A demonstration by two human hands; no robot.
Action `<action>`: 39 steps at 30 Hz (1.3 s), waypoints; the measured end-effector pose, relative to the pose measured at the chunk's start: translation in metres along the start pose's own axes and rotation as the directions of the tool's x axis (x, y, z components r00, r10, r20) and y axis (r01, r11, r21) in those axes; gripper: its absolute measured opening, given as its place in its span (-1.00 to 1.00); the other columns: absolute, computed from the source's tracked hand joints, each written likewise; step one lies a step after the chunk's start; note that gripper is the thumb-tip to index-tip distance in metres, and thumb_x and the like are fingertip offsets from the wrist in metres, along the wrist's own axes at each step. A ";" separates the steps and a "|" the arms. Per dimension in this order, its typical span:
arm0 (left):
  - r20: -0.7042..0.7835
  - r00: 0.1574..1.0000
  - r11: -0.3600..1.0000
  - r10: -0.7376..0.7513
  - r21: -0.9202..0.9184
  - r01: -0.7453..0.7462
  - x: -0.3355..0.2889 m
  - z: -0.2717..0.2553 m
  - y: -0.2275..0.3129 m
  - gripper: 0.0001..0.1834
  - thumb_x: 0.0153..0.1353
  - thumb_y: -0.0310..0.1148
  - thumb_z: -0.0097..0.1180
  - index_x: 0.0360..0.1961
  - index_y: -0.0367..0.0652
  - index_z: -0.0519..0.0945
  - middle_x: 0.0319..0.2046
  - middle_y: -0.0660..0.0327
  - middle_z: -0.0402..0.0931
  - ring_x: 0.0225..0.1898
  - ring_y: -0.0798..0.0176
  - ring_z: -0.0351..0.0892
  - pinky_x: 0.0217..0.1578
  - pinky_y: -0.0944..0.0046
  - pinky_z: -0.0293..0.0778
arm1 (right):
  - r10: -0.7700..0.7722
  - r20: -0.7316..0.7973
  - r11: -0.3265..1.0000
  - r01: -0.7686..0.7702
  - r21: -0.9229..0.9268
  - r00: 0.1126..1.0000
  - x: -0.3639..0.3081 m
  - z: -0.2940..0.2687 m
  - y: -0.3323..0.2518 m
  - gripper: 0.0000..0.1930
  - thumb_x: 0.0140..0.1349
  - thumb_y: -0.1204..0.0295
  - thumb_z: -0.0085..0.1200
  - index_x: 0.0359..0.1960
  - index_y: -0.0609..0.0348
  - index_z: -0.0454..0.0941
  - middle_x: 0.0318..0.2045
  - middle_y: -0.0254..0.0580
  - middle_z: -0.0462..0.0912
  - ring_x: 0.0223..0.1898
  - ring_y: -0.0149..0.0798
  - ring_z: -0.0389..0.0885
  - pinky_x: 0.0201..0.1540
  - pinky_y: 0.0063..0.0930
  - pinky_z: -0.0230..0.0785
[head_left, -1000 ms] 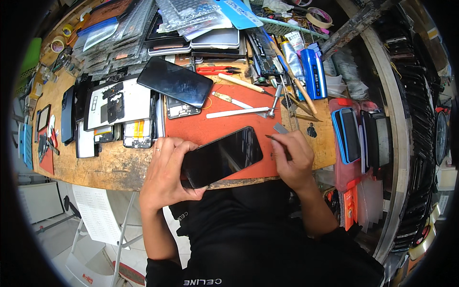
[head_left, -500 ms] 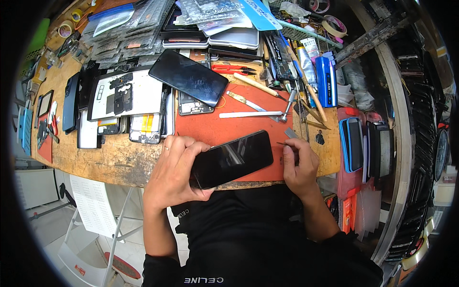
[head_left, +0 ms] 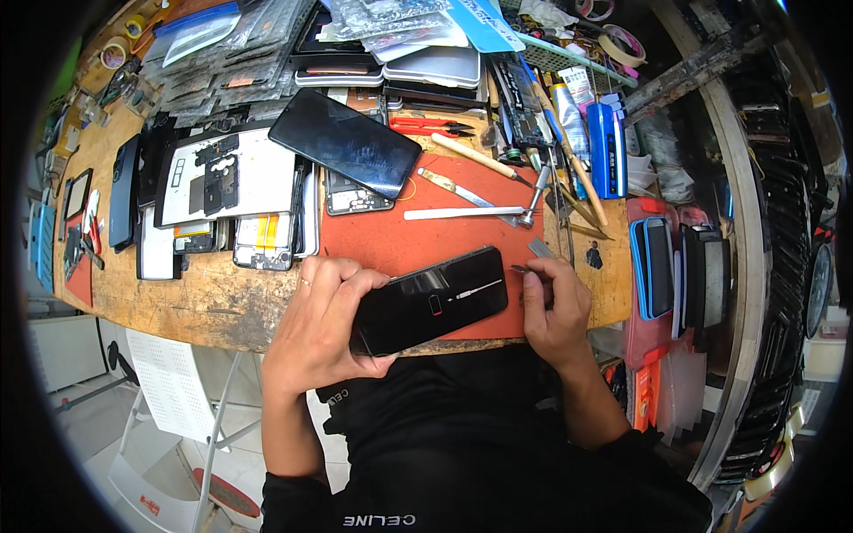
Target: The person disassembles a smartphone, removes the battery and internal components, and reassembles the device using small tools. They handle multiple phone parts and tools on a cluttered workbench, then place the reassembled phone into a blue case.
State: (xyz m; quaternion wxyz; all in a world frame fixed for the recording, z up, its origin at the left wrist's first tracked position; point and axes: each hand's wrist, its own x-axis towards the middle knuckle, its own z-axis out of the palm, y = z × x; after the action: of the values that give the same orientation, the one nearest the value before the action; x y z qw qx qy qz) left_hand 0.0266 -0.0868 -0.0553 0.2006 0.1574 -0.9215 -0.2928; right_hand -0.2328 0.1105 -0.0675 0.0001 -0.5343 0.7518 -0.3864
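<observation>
A black smartphone [head_left: 404,322] is tilted up in my left hand [head_left: 322,324], which grips its left end with the thumb below and the fingers above. Its screen is lit with a low-battery symbol and a charging-cable picture. Just off the phone's right end is my right hand [head_left: 558,309], its fingers curled and pinching a thin dark tool [head_left: 518,267]. Only the tip of that tool shows, so its kind is unclear. Under the phone lies a red-orange work mat [head_left: 364,238]. A small grey metal blade [head_left: 538,248] rests beside the right fingertips.
Beyond the phone lie a white stick [head_left: 449,213], a craft knife [head_left: 451,188], a wooden-handled tool [head_left: 475,155] and red pliers [head_left: 426,126]. Another dark phone [head_left: 346,142] leans on opened phones. Bagged parts [head_left: 235,75] pile up behind; a blue device [head_left: 606,151] stands right.
The phone's dark screen has lit up with the battery and cable symbols. Both hands keep nearly the same place and grip; the view has shifted slightly.
</observation>
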 end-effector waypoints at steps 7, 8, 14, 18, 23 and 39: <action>0.065 0.997 1.000 -0.031 -0.001 0.031 0.005 -0.005 0.001 -0.04 -0.26 -0.10 0.70 0.23 -0.19 0.57 0.02 0.03 0.44 0.09 -0.16 0.44 0.18 -0.13 0.40 | -0.010 -0.016 1.000 0.011 0.013 1.000 -0.002 0.002 0.003 -0.85 0.38 0.67 0.26 -0.07 0.30 0.61 -0.34 -0.04 0.67 -0.45 -0.02 0.63 -0.36 -0.16 0.46; 0.069 0.997 0.999 -0.034 0.000 0.034 0.005 -0.005 0.001 -0.04 -0.26 -0.11 0.70 0.23 -0.19 0.57 0.02 0.03 0.45 0.10 -0.17 0.44 0.19 -0.14 0.39 | -0.012 -0.023 1.000 0.012 0.017 1.000 -0.002 0.002 0.004 -0.85 0.38 0.67 0.26 -0.07 0.30 0.61 -0.34 -0.04 0.67 -0.45 -0.02 0.63 -0.36 -0.16 0.46; 0.094 0.992 0.996 -0.079 0.035 0.076 0.005 -0.008 0.008 0.02 -0.25 -0.13 0.69 0.31 -0.20 0.55 0.07 0.02 0.47 0.14 -0.18 0.44 0.22 -0.16 0.37 | 0.011 -0.011 1.000 -0.011 0.020 1.000 0.000 0.000 0.000 -0.86 0.39 0.66 0.26 -0.08 0.29 0.62 -0.33 -0.04 0.68 -0.46 -0.03 0.63 -0.37 -0.17 0.46; 0.089 0.990 0.994 -0.111 0.012 0.111 0.001 -0.015 0.013 0.09 -0.18 -0.19 0.69 0.44 -0.21 0.44 0.15 0.00 0.51 0.20 -0.20 0.46 0.29 -0.16 0.37 | -0.036 -0.059 0.999 0.037 0.013 0.998 0.000 -0.001 0.003 -0.86 0.40 0.68 0.27 -0.06 0.32 0.65 -0.33 -0.08 0.66 -0.45 -0.16 0.60 -0.37 -0.31 0.44; 0.048 0.995 0.995 -0.082 -0.054 0.085 -0.009 -0.013 0.009 0.17 -0.13 -0.29 0.67 0.54 -0.22 0.31 0.14 -0.05 0.57 0.18 -0.23 0.54 0.32 -0.17 0.41 | -0.047 -0.222 0.999 0.043 -0.020 0.974 -0.004 -0.004 0.003 -0.77 0.31 0.73 0.36 -0.02 0.31 0.74 -0.23 -0.10 0.60 -0.35 -0.23 0.59 -0.31 -0.42 0.44; -0.048 0.999 0.986 0.014 -0.165 -0.022 0.016 -0.021 0.006 -0.60 0.56 -0.18 0.12 0.07 -0.37 0.70 -0.08 -0.09 0.70 -0.08 -0.18 0.71 0.01 -0.03 0.60 | -0.399 0.041 0.907 0.387 0.167 0.916 0.008 -0.033 -0.056 -0.66 0.09 0.66 0.42 -0.05 0.26 0.78 -0.24 -0.22 0.72 -0.31 -0.20 0.66 -0.32 -0.40 0.48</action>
State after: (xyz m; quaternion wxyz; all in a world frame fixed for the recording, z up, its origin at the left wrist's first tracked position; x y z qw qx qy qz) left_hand 0.0214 -0.0988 -0.0318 0.2372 0.1387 -0.8904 -0.3628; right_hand -0.2050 0.1156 -0.0085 -0.0081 -0.6870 0.5958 -0.4158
